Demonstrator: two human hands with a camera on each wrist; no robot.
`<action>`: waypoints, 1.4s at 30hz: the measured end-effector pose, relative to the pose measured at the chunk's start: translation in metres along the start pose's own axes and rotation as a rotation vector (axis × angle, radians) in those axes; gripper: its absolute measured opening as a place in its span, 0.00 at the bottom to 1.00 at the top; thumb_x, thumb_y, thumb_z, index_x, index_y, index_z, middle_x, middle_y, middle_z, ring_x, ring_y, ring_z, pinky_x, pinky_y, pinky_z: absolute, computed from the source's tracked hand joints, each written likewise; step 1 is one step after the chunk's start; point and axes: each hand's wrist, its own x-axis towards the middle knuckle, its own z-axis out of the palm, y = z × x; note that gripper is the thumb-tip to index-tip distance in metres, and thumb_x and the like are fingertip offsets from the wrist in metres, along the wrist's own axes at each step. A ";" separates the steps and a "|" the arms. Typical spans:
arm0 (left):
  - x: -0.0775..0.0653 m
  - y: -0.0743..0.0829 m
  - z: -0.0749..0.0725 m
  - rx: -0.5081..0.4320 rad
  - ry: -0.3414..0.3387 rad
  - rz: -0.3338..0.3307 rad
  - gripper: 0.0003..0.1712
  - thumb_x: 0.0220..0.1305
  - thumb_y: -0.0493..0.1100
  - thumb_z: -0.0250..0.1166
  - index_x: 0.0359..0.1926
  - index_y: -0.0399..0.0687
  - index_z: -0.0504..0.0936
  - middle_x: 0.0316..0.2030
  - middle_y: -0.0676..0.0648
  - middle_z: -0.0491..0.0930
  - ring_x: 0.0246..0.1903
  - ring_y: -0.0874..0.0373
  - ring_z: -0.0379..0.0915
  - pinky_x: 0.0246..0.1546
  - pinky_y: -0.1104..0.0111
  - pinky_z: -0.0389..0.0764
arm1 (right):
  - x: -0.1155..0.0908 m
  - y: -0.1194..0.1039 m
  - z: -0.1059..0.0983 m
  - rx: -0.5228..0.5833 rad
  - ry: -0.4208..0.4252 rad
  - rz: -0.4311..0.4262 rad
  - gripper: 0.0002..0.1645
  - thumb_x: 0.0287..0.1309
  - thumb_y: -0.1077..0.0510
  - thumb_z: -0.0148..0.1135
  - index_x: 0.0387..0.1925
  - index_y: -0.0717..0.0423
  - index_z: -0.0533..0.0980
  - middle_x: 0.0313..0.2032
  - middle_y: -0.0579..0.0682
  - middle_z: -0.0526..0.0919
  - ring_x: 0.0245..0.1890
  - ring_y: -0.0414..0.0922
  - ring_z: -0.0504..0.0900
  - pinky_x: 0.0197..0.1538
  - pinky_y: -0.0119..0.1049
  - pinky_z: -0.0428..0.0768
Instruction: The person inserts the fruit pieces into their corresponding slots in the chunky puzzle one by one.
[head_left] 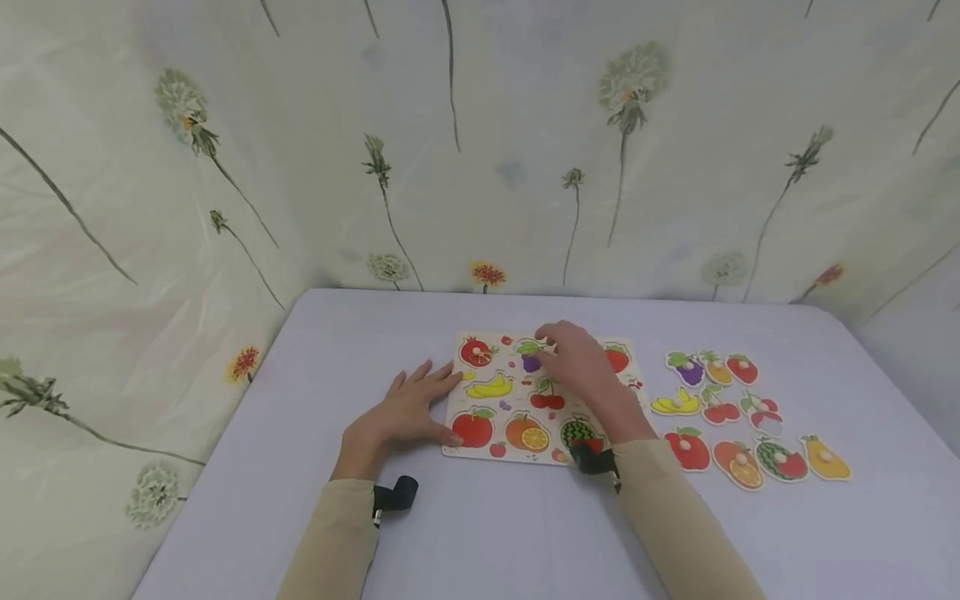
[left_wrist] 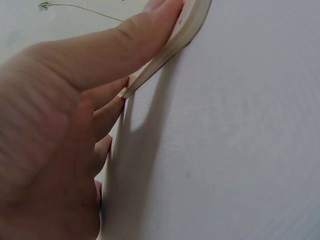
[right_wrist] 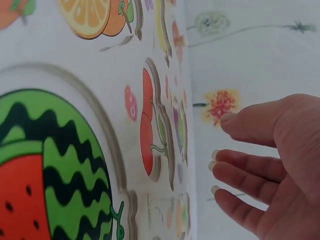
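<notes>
A flat wooden fruit puzzle board point(head_left: 517, 454) lies on the table, printed with fruit pictures in cut-out outlines. My left hand point(head_left: 408, 408) rests at its left edge, fingers spread and thumb point(left_wrist: 145, 40) on the board's near left corner. Over the far part of the board hovers my right hand point(head_left: 581, 367), close to the grape picture point(head_left: 531, 360). In the right wrist view its thumb and fingers point(right_wrist: 250, 172) are apart with nothing between them. A pomegranate point(head_left: 477, 352) at the far left of the board shows a pale knob. The watermelon picture point(right_wrist: 75, 165) is nearest the right wrist.
Right of the board lie several knobbed fruit pieces in rows, among them grapes point(head_left: 686, 369), bananas point(head_left: 677, 403), an apple point(head_left: 688, 450), an orange point(head_left: 738, 465), a watermelon point(head_left: 782, 460) and a pear point(head_left: 827, 460). A flower-patterned curtain point(head_left: 510, 167) hangs behind the white table point(head_left: 495, 533).
</notes>
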 end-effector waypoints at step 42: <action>-0.001 0.001 0.002 -0.011 -0.003 0.006 0.60 0.44 0.64 0.76 0.77 0.69 0.56 0.79 0.60 0.48 0.80 0.52 0.31 0.79 0.46 0.34 | -0.023 0.082 -0.053 0.032 0.082 0.141 0.28 0.67 0.51 0.56 0.65 0.55 0.69 0.60 0.64 0.74 0.55 0.61 0.75 0.55 0.57 0.78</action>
